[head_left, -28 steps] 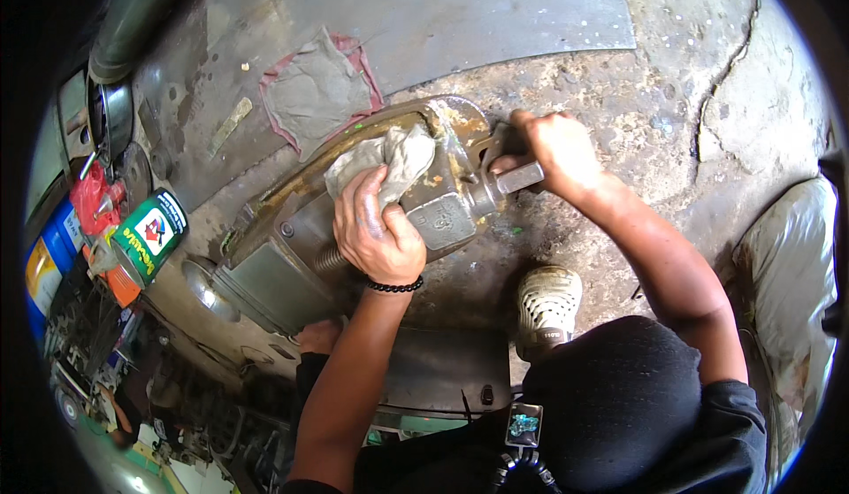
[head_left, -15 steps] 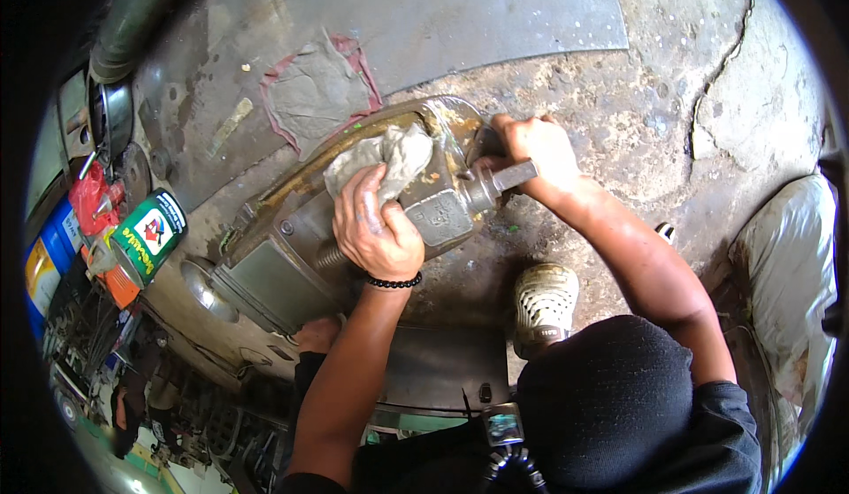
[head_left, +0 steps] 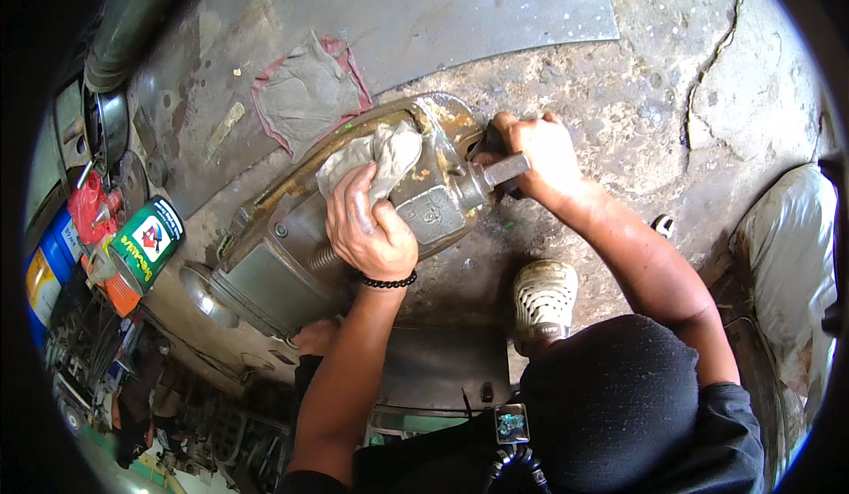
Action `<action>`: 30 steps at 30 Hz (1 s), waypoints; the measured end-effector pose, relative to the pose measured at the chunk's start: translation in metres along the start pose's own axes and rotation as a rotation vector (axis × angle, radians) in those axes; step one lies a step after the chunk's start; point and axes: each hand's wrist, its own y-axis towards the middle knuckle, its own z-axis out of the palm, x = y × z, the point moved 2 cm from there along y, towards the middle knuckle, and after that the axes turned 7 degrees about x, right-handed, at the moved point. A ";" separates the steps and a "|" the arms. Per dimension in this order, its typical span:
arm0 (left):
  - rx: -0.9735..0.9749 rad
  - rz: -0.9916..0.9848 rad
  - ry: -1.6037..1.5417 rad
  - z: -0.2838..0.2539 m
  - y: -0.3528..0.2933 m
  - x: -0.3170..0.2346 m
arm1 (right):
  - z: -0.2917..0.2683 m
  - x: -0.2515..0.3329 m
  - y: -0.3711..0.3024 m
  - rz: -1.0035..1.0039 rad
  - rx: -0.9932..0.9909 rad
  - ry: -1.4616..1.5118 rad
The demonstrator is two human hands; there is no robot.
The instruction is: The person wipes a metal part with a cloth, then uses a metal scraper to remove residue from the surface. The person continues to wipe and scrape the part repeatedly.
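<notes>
Work looks midway: the metal vise lies on the floor, mostly bare grey, with brown residue left in patches. The left hand presses a bunched rag against it; apart, the right hand curls by the shaft, its hold unclear.

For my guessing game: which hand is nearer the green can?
Left. The left hand, on a pale rag, is right of the green can; the right hand is farther right.
</notes>
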 end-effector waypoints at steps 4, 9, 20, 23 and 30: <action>-0.005 0.007 -0.021 0.000 0.001 0.001 | 0.005 0.001 -0.006 0.135 -0.045 0.032; -0.012 -0.005 0.002 0.003 0.000 -0.001 | 0.018 0.007 -0.007 0.161 -0.035 0.113; -0.063 -0.001 0.002 0.004 -0.003 0.002 | -0.043 -0.029 0.022 0.209 0.042 0.238; -0.057 -0.011 0.015 0.002 -0.003 0.002 | -0.043 -0.010 0.046 -0.080 0.095 0.008; -0.061 -0.042 0.029 0.002 -0.002 0.000 | -0.036 0.004 0.057 -0.135 0.187 -0.156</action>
